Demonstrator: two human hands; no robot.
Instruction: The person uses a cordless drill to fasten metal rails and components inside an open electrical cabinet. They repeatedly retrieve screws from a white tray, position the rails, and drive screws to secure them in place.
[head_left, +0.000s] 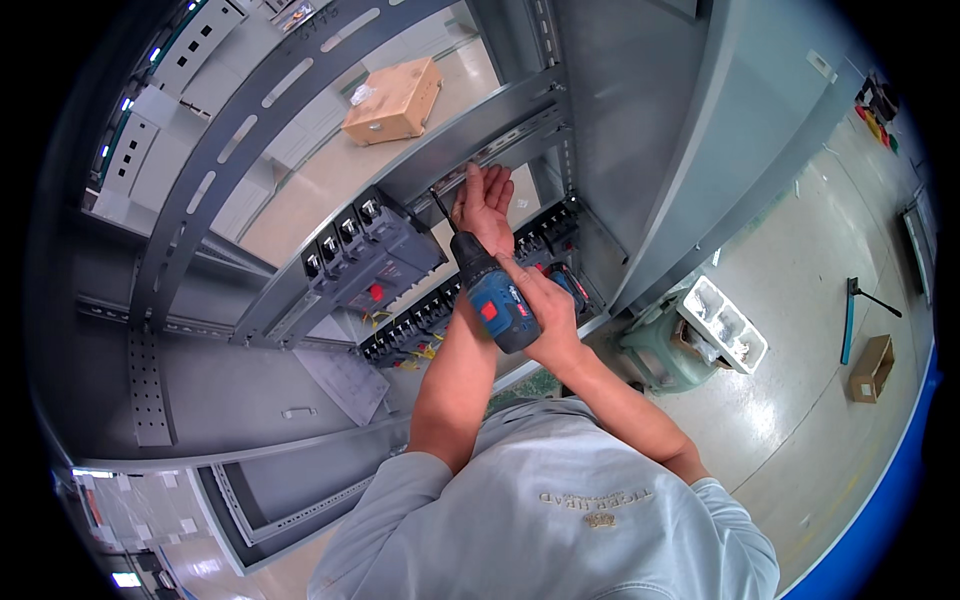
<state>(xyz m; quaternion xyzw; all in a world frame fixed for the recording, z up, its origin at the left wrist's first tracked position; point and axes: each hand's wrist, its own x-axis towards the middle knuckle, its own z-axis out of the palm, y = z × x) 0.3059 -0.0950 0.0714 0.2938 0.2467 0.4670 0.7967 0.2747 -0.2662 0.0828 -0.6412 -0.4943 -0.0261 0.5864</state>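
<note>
Right hand (545,308) grips cordless drill (492,300), bit (442,208) just left of loosely curled left hand (486,212) (hold unclear) by metal rail (516,136); likely fastening, next move needs steady alignment.

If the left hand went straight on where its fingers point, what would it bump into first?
The left hand would probably bump into the slotted grey metal rail just ahead, though how deep the rail sits is hard to tell.
</note>
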